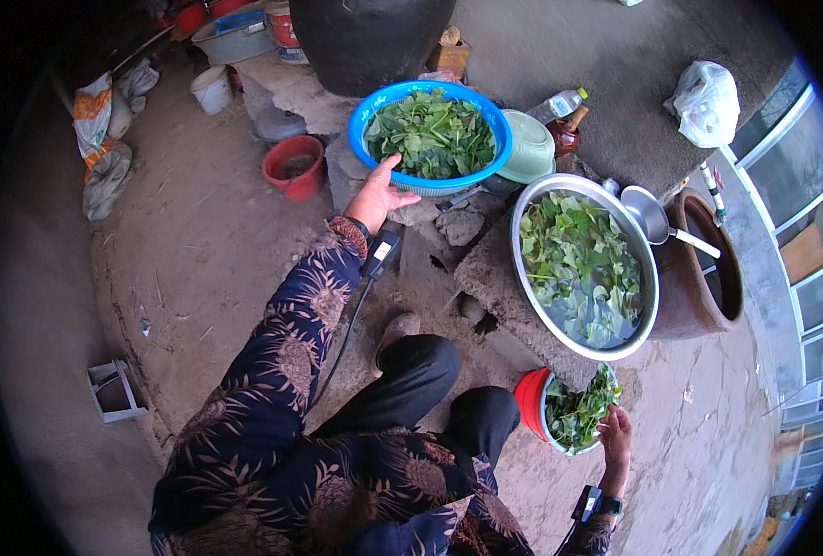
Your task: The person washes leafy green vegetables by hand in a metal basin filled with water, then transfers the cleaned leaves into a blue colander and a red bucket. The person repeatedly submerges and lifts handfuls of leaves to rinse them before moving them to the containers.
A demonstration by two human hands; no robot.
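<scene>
My left hand (377,198) grips the near left rim of a blue plastic basin (498,115), thumb over the rim and fingers below it. Leafy greens (429,132) fill the basin. At the lower right, my right hand (614,432) pinches some leafy greens (578,410) at the edge of a red bucket (533,403), its fingertips partly hidden among the leaves. Between the two, a large metal basin (519,267) holds water with more green leaves (571,250) floating in it.
A metal ladle (646,214) rests across a brown clay jar (689,306) right of the metal basin. Behind are an upturned green colander (530,146), a plastic bottle (557,105) and a large black jar (373,42). A small red bucket (295,168) stands at left. Broken stone (460,226) lies between the basins.
</scene>
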